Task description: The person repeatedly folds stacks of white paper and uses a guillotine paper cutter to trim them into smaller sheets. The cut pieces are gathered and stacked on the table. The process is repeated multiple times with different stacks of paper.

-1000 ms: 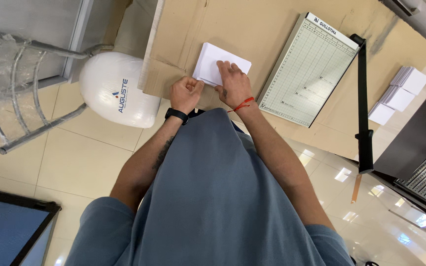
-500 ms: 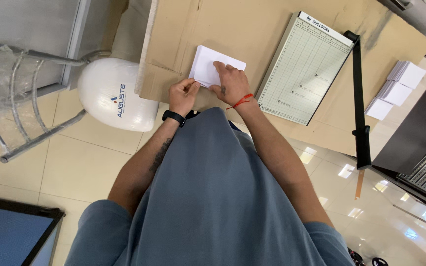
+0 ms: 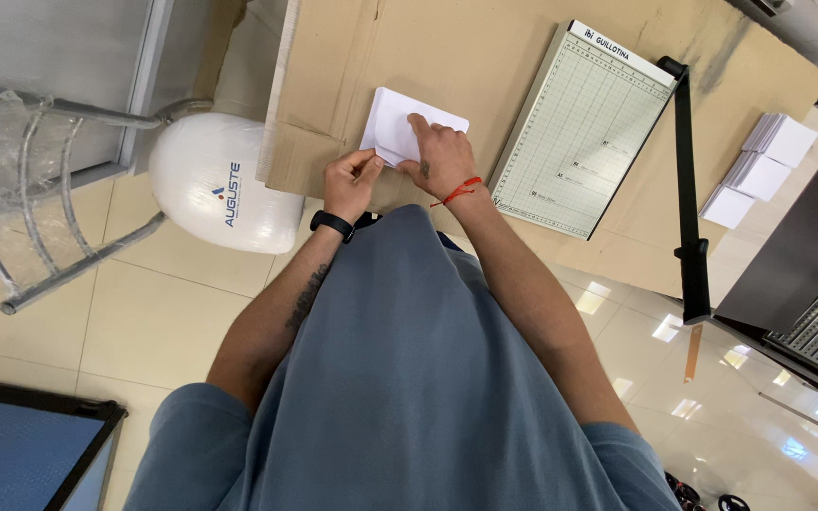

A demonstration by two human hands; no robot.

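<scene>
Right hand [image 3: 439, 156]: upper middle of the frame, laid palm down on the near right part of the white paper, fingers together and pressing flat; a thin red string rings the wrist.
Left hand [image 3: 350, 182]: just left of the right hand, curled, thumb and fingertips pinching the paper's near edge; a black band sits on the wrist.
White paper [image 3: 398, 123]: a small rectangular sheet or thin stack, smooth and matte, lying on the cardboard directly beyond both hands; its near right corner is hidden under the right hand, and whether it is one sheet or several is hard to tell.
Cardboard [image 3: 466, 47]: flat brown corrugated sheet with creases and flaps, covering the work surface across the top of the frame; its far edge is cut off.
Paper cutter [image 3: 584, 132]: right of the hands, a pale green gridded board, with a long black lever arm [image 3: 685, 189] along its right side.
Cut paper stacks [image 3: 759, 170]: small white squares at the upper right, well apart from the hands.
Stool [image 3: 224, 185]: rounded glossy white seat, left of the cardboard, partly tucked under it.
Metal frame [image 3: 40, 199]: grey tubes wrapped in clear film, far left.
Floor [image 3: 144, 322]: shiny cream tiles.
</scene>
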